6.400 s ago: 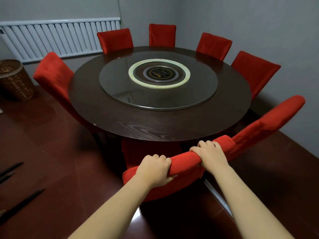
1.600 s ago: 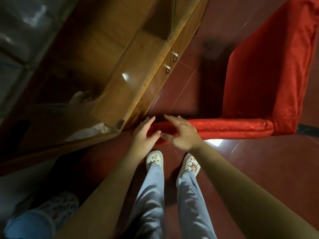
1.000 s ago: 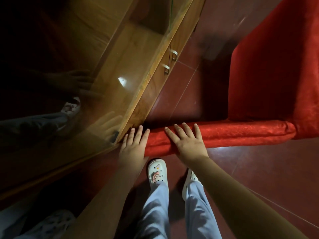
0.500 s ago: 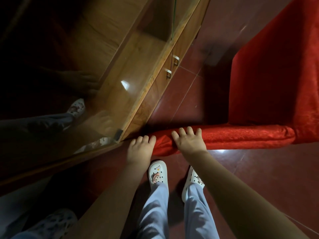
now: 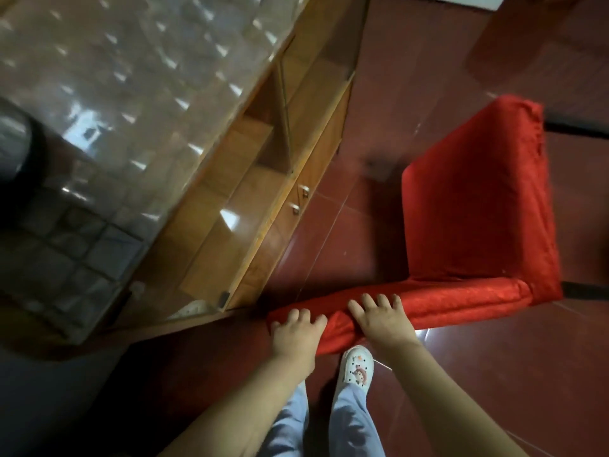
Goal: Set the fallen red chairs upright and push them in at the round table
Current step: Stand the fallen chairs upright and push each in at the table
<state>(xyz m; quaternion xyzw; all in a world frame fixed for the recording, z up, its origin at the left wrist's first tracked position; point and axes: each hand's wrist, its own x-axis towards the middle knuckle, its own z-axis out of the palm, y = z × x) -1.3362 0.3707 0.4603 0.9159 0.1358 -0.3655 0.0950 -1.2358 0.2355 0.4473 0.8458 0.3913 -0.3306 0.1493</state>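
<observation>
A red chair point(image 5: 474, 206) lies tipped on the dark red floor, its backrest top edge running across the lower middle of the head view and its seat rising to the right. My left hand point(image 5: 296, 331) grips the left end of that top edge, fingers curled over it. Right beside it, my right hand point(image 5: 384, 319) grips the same edge with fingers curled over the red fabric. The round table is out of sight.
A wooden cabinet point(image 5: 263, 179) with glass doors stands close on the left, its corner almost touching the chair's left end. My feet in white clogs point(image 5: 357, 369) are just under the chair edge. Tiled floor point(image 5: 494, 374) spreads to the right.
My fingers have curled tighter over the chair's top edge, and the edge has come up and toward me a little. The view has pulled back, showing more of the cabinet and the seat.
</observation>
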